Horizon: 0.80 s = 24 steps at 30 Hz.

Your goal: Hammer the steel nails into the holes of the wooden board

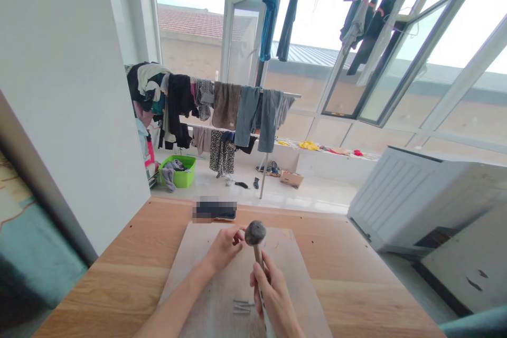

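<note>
My right hand (271, 285) is wrapped around the handle of a hammer (255, 233), whose dark, rounded head points up and away from me. Just left of the hammer head, my left hand (225, 247) is closed in a pinch over the board. Whatever its fingertips hold, if anything, is hidden or too small to make out. Beneath both hands lies a pale wooden board (190, 285). Several grey metal nails (241, 307) lie loose on it, left of my right hand.
The board rests on a wooden table (356, 274). A dark, partly blurred object (216, 208) lies past its far edge. Beyond stand a laundry rack with hung clothes (227, 108) and a green basket (184, 177). White panelled furniture (407, 195) stands at the right.
</note>
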Each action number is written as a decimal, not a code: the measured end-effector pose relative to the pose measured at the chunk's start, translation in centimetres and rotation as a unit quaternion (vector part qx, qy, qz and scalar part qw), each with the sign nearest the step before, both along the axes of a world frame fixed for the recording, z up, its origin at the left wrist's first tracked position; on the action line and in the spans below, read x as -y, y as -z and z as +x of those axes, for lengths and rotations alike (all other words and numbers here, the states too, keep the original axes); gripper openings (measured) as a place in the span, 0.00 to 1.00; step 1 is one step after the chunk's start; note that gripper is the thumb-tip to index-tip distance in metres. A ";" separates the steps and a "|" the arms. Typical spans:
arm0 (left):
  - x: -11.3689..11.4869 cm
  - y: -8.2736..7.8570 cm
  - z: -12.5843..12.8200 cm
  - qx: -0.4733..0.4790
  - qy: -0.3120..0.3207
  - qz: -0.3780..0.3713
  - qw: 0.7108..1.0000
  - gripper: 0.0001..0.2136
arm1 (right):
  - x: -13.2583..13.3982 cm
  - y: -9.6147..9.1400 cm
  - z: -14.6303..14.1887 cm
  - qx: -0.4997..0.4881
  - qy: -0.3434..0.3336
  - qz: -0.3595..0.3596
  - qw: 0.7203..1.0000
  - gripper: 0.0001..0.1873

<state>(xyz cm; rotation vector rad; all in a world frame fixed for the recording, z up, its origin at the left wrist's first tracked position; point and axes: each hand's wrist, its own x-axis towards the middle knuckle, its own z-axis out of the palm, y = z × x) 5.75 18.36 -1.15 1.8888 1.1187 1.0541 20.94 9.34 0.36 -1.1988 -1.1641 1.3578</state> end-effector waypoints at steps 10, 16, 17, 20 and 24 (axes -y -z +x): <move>0.1 -0.5 0.1 -0.028 0.011 -0.001 1.000 0.14 | 0.0 0.6 0.1 0.003 -0.004 -0.005 1.000 0.38; 0.4 -1.1 -0.5 -0.076 -0.008 0.036 0.996 0.08 | 0.0 0.1 0.2 0.003 0.000 -0.007 1.000 0.37; 0.7 -1.7 -0.8 -0.111 -0.001 0.035 0.993 0.06 | 0.0 0.0 0.3 -0.001 0.006 -0.004 1.000 0.36; 2.1 -4.4 -1.4 -0.265 0.098 -0.012 0.959 0.06 | -0.1 -0.2 0.7 -0.021 0.026 0.006 0.999 0.36; 4.2 -6.8 -0.6 -0.407 0.215 -0.065 0.886 0.12 | -0.3 -0.3 1.1 -0.034 0.045 0.013 0.998 0.36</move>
